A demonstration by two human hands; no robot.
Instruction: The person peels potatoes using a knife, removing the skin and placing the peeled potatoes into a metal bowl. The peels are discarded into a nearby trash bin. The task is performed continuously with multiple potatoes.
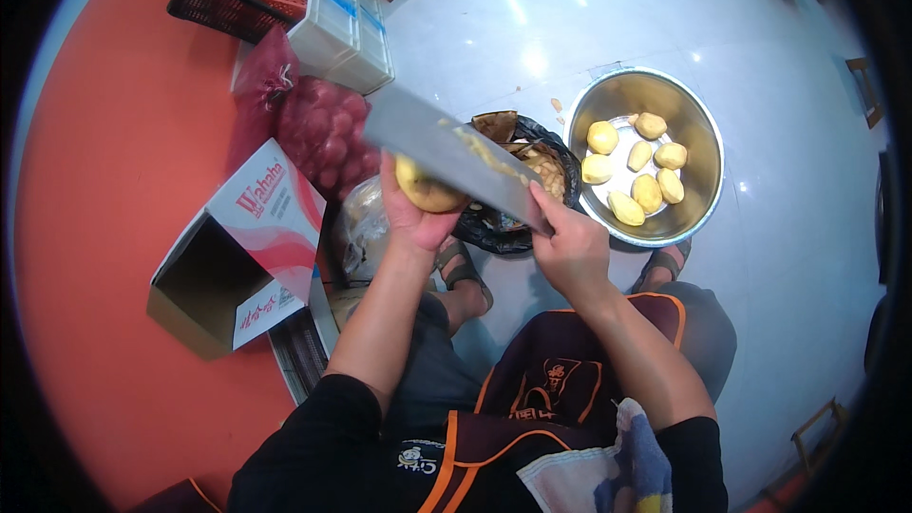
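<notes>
In my left hand (pixel 422 229) rests a large potato (pixel 426 187), partly peeled, with yellow flesh at its left end and brownish skin lower down. My right hand (pixel 570 239) grips the handle end of a wide-bladed cleaver (pixel 456 149). The blade slants across the potato and hides its upper side. Bits of peel cling to the blade's flat face. Below the cleaver, a black plastic bag (pixel 491 241) on the floor holds peelings (pixel 547 174). To its right stands a deep metal pot (pixel 702 157) with several peeled potatoes (pixel 646 192) at its bottom.
Left of my hands are a red mesh sack of onions (pixel 328 132), an open cardboard box (pixel 267 206) and a clear plastic bag (pixel 362 228). Beyond them stand white plastic bins (pixel 338 21) and a black crate (pixel 214 11). Peel scraps (pixel 556 105) lie on the tiled floor.
</notes>
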